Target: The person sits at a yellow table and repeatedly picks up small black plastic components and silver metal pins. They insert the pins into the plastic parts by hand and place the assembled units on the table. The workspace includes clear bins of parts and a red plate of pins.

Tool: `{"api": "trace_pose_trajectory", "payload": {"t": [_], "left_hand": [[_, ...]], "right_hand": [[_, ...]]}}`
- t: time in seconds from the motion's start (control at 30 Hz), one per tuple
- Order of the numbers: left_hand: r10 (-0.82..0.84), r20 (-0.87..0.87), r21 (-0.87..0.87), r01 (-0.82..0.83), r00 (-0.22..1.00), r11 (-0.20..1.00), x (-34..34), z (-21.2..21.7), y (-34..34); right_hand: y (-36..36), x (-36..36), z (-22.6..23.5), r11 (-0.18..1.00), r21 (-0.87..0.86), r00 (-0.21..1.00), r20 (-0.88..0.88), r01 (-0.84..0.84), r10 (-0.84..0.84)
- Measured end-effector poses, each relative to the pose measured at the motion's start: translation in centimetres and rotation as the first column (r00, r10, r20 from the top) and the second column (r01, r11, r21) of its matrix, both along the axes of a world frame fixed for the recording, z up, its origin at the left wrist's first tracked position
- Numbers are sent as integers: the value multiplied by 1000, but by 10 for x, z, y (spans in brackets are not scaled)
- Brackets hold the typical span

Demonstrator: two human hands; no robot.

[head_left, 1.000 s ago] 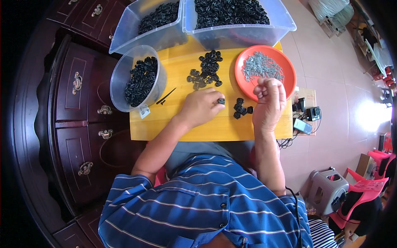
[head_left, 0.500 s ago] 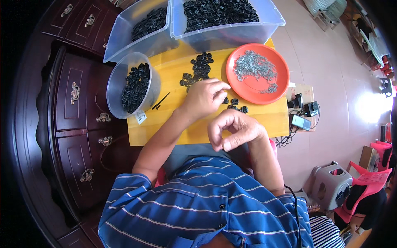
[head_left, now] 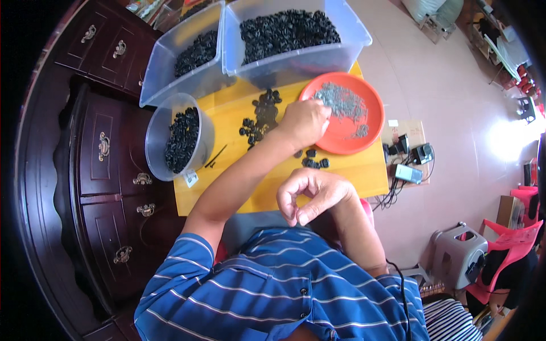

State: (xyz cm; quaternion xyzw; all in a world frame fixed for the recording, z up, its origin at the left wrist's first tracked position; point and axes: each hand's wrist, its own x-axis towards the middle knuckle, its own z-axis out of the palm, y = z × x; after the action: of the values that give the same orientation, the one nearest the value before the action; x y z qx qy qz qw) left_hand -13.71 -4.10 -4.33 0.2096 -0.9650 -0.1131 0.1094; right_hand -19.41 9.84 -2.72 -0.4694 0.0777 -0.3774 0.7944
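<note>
My left hand [head_left: 307,121] reaches over the near left rim of a round red plate [head_left: 372,129]. Its curled fingertips meet the edge of a heap of thin grey metal pins [head_left: 343,103]; what they grip is hidden. Close to my body, above the table's near edge, my right hand [head_left: 316,194] is curled with thumb and forefinger together. Anything in that pinch is too small to make out. Several small black plastic pieces [head_left: 315,163] lie between the hands and the plate. A larger cluster of black pieces [head_left: 264,113] lies left of my left hand.
Two clear bins [head_left: 296,59] of black pieces stand at the far edge of the yellow table [head_left: 244,190]. A clear round tub [head_left: 207,133] of them stands at the left, near a thin black stick [head_left: 216,156]. Dark wooden drawers [head_left: 102,148] flank the left side.
My left hand has moved right and away from me, from beside the black pieces onto the plate's pins. My right hand keeps its curled pose. The whole view has shifted slightly.
</note>
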Motion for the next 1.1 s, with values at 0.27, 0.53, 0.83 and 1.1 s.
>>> {"api": "trace_pose_trajectory", "payload": {"t": [0.27, 0.53, 0.83, 1.1], "left_hand": [[-121, 131, -72, 131, 984, 989, -12, 1, -8], [-12, -246, 135, 46, 969, 990, 12, 16, -12], [65, -442, 313, 86, 895, 946, 60, 62, -7], [-46, -320, 100, 82, 946, 992, 93, 86, 17]], "right_hand": [[-2, 1, -1, 998, 25, 999, -11, 52, -52], [-3, 9, -8, 914, 185, 919, 96, 360, -382], [-12, 8, -19, 742, 321, 777, 30, 588, -628], [-16, 16, -8, 516, 292, 570, -141, 805, -810]]}}
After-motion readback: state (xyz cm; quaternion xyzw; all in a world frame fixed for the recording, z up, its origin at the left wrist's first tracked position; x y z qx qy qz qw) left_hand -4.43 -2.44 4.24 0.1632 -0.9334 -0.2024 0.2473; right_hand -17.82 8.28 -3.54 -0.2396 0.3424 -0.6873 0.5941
